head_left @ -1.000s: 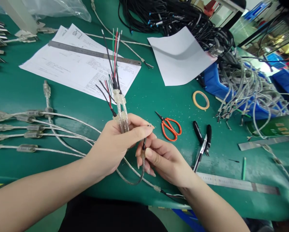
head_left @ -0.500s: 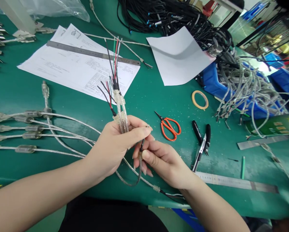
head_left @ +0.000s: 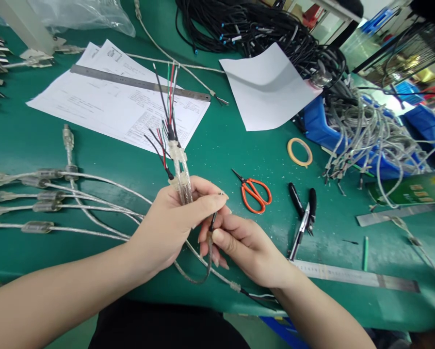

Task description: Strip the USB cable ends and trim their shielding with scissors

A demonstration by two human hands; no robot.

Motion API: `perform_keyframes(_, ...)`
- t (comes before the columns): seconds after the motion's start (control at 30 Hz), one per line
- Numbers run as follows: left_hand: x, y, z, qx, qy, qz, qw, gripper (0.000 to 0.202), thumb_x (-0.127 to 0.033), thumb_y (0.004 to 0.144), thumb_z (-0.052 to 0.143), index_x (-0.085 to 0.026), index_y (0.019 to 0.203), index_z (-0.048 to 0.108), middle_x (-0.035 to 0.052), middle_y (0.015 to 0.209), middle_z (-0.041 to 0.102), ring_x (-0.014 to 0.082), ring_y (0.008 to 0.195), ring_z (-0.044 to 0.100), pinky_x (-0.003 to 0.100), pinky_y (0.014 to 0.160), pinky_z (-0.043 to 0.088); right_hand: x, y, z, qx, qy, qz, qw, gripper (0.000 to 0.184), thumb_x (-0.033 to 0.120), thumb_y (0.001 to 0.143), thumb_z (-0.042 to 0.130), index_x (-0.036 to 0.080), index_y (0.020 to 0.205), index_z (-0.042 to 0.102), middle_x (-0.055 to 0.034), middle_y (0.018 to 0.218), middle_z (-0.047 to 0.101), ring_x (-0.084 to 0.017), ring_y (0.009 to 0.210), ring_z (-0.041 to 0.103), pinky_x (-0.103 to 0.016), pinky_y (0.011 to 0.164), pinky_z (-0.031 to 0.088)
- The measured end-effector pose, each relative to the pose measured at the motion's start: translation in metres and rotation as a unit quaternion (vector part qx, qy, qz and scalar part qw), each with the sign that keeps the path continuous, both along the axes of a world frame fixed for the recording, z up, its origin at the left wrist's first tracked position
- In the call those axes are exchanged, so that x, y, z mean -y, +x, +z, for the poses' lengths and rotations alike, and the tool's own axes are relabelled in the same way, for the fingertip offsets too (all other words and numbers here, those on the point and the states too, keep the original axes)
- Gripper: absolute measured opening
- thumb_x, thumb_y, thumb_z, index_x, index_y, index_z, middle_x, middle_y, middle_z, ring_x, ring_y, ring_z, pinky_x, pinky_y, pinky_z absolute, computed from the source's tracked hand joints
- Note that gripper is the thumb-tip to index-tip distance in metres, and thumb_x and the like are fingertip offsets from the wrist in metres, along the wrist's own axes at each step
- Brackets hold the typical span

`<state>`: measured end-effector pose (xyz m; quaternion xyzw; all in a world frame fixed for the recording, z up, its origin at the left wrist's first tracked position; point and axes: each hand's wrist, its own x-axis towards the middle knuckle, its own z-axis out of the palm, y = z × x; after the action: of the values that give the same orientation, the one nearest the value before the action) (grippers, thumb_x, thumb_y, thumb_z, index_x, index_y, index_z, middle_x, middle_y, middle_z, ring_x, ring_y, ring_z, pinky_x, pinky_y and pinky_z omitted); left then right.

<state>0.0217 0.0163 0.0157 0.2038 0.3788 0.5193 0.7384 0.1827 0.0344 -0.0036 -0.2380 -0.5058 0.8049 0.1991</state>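
My left hand [head_left: 177, 223] is closed around a bundle of clear-sheathed cables [head_left: 181, 169]. Their stripped ends point up, with black, red, green and white wires [head_left: 170, 102] fanning out. Between its thumb and forefinger it also pinches the dark tip of one more cable. My right hand [head_left: 242, 245] grips that cable [head_left: 209, 259] just below its dark end, and the cable loops down under both hands. Another cable [head_left: 235, 286] runs beneath the right wrist, its wires bared. Cables with grey cylinders [head_left: 39, 227] stretch left from the bundle.
Orange-handled scissors [head_left: 256, 194], black-handled cutters [head_left: 304, 213] and a tape roll [head_left: 299, 152] lie right of the hands. A steel ruler [head_left: 355, 275] lies near the front edge. Printed sheets [head_left: 93, 111] bear another ruler [head_left: 137, 82]. A blue bin [head_left: 317, 121] of cables stands right, black cables [head_left: 217, 24] behind.
The wire ends of the bundle have shifted slightly left and down. Both hands keep nearly the same place and hold; the view has moved a little.
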Motion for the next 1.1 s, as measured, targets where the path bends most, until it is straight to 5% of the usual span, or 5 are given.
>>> perform_keyframes(0.6,0.001,0.001,0.0021,-0.01,-0.023,0.0,1.0,0.015,-0.019,0.085,0.065,-0.018,0.07,0.066,-0.0034,0.054,0.06,0.0086,0.036,0.053,0.021,0.034,0.053,0.0006,-0.0006,0.0007,0.016,-0.019,0.0,1.0,0.021,0.03,0.1,0.051,0.012,0.091,0.059,-0.0037,0.082,0.06,-0.006,0.06,0.05,-0.019,0.051,0.041)
perform_keyframes(0.8,-0.0005,0.0009,-0.0002,-0.004,0.013,0.008,1.0,0.012,-0.022,0.085,0.068,-0.018,0.074,0.071,-0.007,0.046,0.046,0.0121,0.038,0.053,0.033,0.039,0.059,0.0042,-0.0008,-0.0029,-0.019,-0.039,-0.066,0.997,0.016,0.028,0.099,0.054,0.014,0.092,0.058,-0.003,0.083,0.06,-0.006,0.058,0.048,-0.019,0.05,0.039)
perform_keyframes(1.1,-0.0008,0.0009,0.0002,0.016,0.001,0.024,1.0,0.011,-0.02,0.086,0.066,-0.018,0.075,0.066,-0.0063,0.049,0.051,0.0089,0.042,0.051,0.023,0.041,0.054,0.003,-0.0015,-0.0079,-0.041,0.0,-0.08,0.996,0.013,0.025,0.1,0.052,0.016,0.096,0.06,-0.0018,0.086,0.06,-0.005,0.059,0.051,-0.018,0.052,0.042)
